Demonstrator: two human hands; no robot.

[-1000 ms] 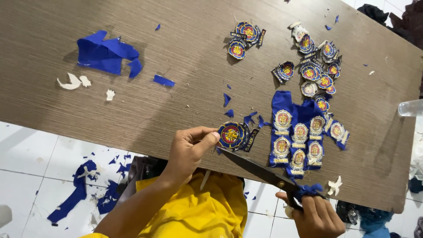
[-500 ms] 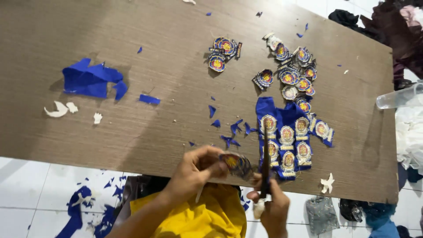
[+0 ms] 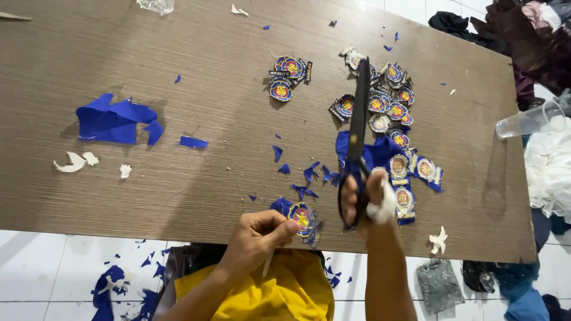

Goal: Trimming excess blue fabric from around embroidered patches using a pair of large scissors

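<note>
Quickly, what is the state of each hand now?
Left hand: closed, holding a round blue badge.
Right hand: closed, holding black scissors.

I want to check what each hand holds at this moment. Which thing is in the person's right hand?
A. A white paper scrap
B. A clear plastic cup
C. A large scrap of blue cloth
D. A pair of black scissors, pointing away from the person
D: the right hand grips the handles of the black scissors, whose closed blades point up across the table, while the left hand pinches a round blue patch.
</note>
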